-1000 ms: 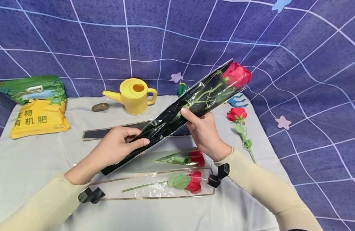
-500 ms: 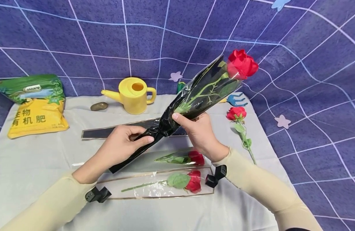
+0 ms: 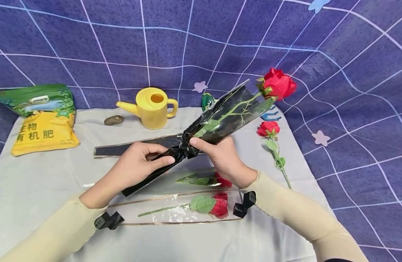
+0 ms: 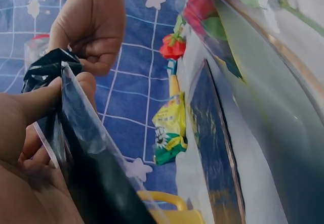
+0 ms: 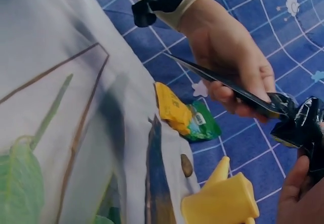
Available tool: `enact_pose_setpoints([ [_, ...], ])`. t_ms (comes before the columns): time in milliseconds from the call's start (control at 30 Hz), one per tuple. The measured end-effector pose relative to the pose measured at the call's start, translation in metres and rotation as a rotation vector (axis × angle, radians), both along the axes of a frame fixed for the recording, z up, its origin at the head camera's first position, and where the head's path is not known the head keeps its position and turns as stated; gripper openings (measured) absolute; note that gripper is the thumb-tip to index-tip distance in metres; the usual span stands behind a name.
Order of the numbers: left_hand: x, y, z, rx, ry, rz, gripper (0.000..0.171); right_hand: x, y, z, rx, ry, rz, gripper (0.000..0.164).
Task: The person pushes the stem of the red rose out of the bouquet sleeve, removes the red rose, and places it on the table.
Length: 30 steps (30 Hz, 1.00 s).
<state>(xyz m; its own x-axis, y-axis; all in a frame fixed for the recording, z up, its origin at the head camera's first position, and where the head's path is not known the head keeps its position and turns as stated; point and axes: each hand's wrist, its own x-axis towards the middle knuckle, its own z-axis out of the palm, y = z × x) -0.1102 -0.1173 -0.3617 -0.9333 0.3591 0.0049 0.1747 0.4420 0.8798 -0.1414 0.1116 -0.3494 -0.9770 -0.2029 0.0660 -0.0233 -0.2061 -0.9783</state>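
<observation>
Fingers of the left hand (image 3: 139,160) pinch the black wrapper (image 3: 185,147) below its twist; those of the right hand (image 3: 229,158) grip it at the twist. Aslant above the table (image 3: 201,243), it wraps the stem of a rose (image 3: 279,84), bloom outside. A watering can (image 3: 152,113) stands behind.

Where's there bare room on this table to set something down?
The white cloth is bare in front of the nearest clear wrapper, between the left forearm and right forearm. Another patch lies between the yellow-green bag and the left forearm. The middle is crowded: left hand and right hand hold a wrapped rose over other wrappers.
</observation>
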Motion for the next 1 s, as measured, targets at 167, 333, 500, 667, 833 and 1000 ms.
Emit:
enact_pose_setpoints([
  [167, 0.003, -0.010, -0.004, -0.044, -0.031, -0.018, 0.020, -0.013, 0.010, -0.004, -0.064, 0.023, 0.005, 0.046],
  [333, 0.005, -0.020, -0.005, -0.124, 0.023, -0.006, 0.026, -0.025, 0.024, -0.004, -0.180, 0.009, 0.046, 0.044],
  [500, 0.003, -0.026, -0.001, -0.150, 0.072, -0.013, 0.031, -0.028, 0.033, 0.000, -0.199, -0.052, 0.090, 0.035],
  [667, 0.000, -0.031, 0.003, -0.165, 0.045, -0.040, 0.037, -0.028, 0.036, -0.001, -0.249, -0.114, 0.064, 0.022],
  [833, -0.003, -0.026, 0.005, -0.138, 0.031, -0.076, 0.023, -0.025, 0.032, -0.003, -0.248, -0.122, 0.020, 0.024],
  [1000, -0.005, -0.011, 0.008, -0.092, -0.025, -0.099, 0.021, -0.023, 0.023, -0.003, -0.269, -0.070, 0.009, 0.029],
])
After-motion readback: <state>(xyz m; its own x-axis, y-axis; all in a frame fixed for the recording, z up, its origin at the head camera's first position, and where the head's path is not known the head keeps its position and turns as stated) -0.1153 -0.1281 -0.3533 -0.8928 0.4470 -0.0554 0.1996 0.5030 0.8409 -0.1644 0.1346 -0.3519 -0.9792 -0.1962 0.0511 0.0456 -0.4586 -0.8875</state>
